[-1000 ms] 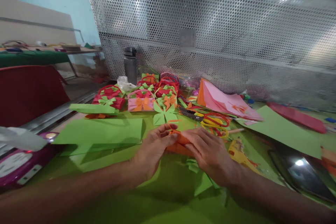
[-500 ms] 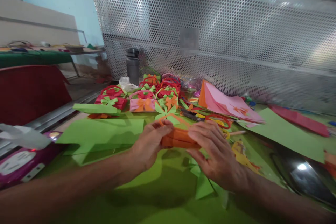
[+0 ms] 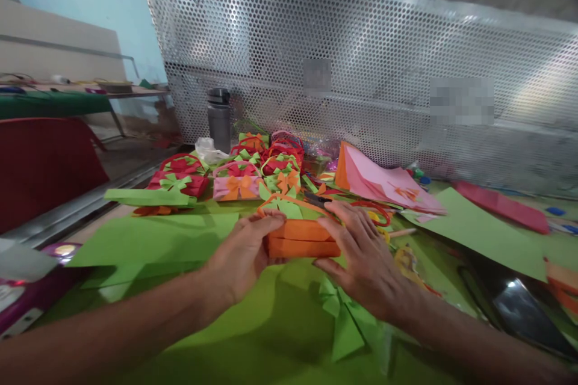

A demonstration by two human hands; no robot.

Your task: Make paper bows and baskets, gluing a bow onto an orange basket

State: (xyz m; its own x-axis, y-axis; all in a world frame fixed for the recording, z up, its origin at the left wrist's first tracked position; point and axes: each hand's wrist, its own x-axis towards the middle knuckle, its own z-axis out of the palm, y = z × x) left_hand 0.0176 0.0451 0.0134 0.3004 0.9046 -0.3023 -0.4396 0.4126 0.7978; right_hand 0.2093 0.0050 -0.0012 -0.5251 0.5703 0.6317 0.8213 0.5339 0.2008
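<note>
A small orange paper handbag (image 3: 303,239) with a thin strip handle is held just above the green tabletop. My left hand (image 3: 246,246) is closed on its left end, thumb on top. My right hand (image 3: 361,255) grips the right end, with the fingers on the upper edge and the thumb low at the front. Below my right hand lies a green paper bow (image 3: 347,319). Another light green paper bow (image 3: 282,207) is behind the bag, partly hidden by it.
Several finished paper bags, among them a pink bag (image 3: 237,188), stand at the back by a grey bottle (image 3: 219,123). Green sheets (image 3: 158,240) lie left, pink sheets (image 3: 383,177) right. Yellow-handled scissors (image 3: 377,218) and a dark phone (image 3: 528,307) are on the right. A perforated metal panel (image 3: 271,42) closes the back.
The orange bag has tilted so that its broad face and a horizontal fold show more. Both hands stay on it. The whole view has shifted a little.
</note>
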